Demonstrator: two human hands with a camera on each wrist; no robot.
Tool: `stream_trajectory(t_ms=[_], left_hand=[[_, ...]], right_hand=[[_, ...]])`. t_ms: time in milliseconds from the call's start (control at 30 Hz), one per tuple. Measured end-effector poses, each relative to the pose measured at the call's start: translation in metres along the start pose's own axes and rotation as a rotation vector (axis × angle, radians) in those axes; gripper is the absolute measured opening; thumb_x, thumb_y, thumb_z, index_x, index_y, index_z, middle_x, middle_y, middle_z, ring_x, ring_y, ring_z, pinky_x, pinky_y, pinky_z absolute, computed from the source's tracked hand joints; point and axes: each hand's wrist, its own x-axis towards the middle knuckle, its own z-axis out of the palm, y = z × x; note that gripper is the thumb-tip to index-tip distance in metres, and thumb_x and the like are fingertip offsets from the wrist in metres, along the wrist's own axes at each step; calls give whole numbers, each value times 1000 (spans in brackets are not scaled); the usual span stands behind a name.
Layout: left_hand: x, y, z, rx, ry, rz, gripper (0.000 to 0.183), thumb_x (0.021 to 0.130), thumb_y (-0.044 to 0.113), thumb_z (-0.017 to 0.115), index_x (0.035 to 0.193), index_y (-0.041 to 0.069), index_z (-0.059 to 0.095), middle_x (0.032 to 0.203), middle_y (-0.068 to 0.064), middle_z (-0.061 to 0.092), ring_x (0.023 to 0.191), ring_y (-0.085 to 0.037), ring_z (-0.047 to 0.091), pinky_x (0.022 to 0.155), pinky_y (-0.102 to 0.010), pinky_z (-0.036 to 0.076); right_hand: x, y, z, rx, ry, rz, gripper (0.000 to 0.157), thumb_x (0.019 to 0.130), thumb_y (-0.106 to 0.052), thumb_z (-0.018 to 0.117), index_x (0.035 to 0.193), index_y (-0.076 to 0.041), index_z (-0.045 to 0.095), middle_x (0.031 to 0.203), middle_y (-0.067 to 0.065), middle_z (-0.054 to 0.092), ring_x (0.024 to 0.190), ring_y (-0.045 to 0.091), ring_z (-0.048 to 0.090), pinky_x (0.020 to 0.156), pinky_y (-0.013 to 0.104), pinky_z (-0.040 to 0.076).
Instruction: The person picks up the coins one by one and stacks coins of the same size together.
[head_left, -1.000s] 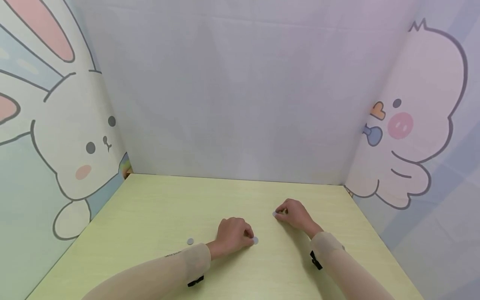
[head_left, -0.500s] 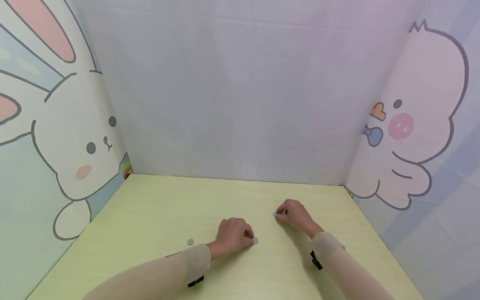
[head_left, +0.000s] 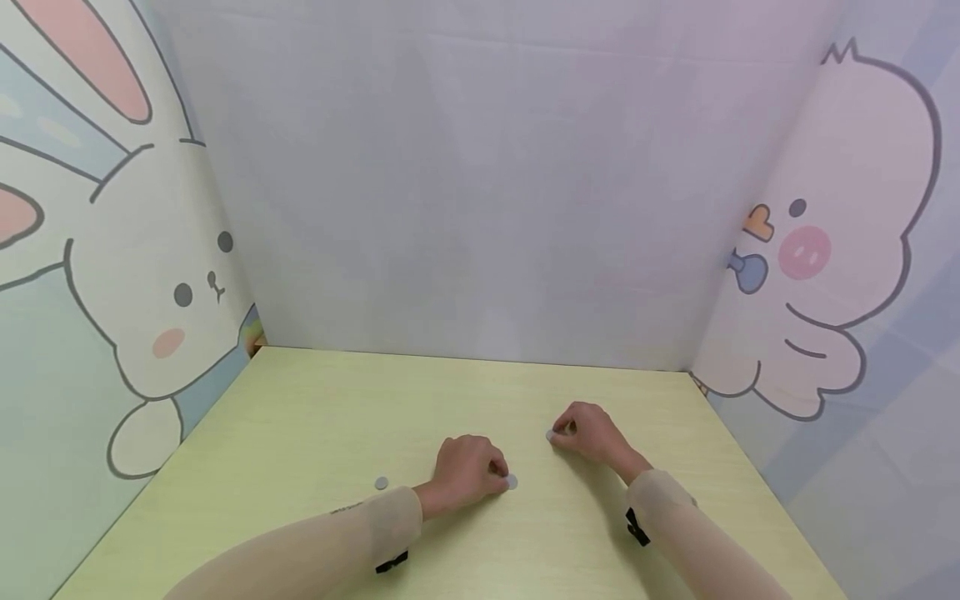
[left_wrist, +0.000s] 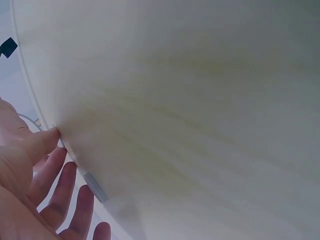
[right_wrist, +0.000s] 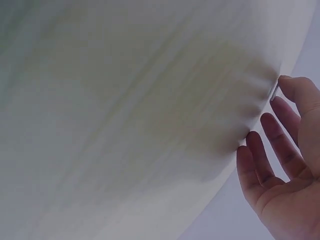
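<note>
Three small, flat, grey, coin-like discs are on the pale yellow table. My left hand (head_left: 467, 468) rests low over the middle, its thumb and fingertips pinching the edge of the middle disc (head_left: 512, 482). Farther back and to the right, my right hand (head_left: 590, 431) pinches the right disc (head_left: 551, 435) between thumb and index finger. That disc (right_wrist: 274, 92) shows as a thin edge in the right wrist view, the other fingertips close to the tabletop. The left disc (head_left: 382, 483) lies flat beside the left forearm, touched by neither hand.
The table (head_left: 337, 408) is bounded by a plain pale curtain (head_left: 480, 208) at the back. Printed side curtains show a rabbit (head_left: 150, 250) on the left and a white chick (head_left: 840, 208) on the right. Black straps hang beneath both sleeves.
My right hand has slid slightly toward the table's front with its disc. The left hand and the left disc stay where they were.
</note>
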Motion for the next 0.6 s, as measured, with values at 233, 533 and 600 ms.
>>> stream_trajectory(t_ms=[233, 533, 600], left_hand=[[0, 2, -1, 8, -6, -1, 10, 83, 33, 92, 81, 27, 84, 76, 21, 68, 75, 0, 56, 77, -36, 44], [-1, 5, -5, 12, -21, -14, 8, 84, 32, 91, 81, 28, 84, 76, 21, 67, 75, -1, 56, 78, -36, 44], [-2, 6, -6, 5, -26, -16, 8, 84, 32, 91, 81, 28, 84, 76, 21, 67, 75, -1, 57, 78, -37, 44]], right_hand=[[-6, -7, -1, 13, 4, -56, 9, 90, -22, 87, 90, -14, 84, 90, -4, 72, 82, 13, 60, 77, 33, 51], [-12, -17, 1, 18, -4, -130, 8, 89, -21, 88, 88, -15, 83, 88, -5, 72, 82, 12, 64, 76, 30, 53], [-13, -19, 2, 19, -4, -145, 7, 89, -21, 88, 88, -15, 83, 88, -5, 72, 81, 13, 64, 75, 29, 52]])
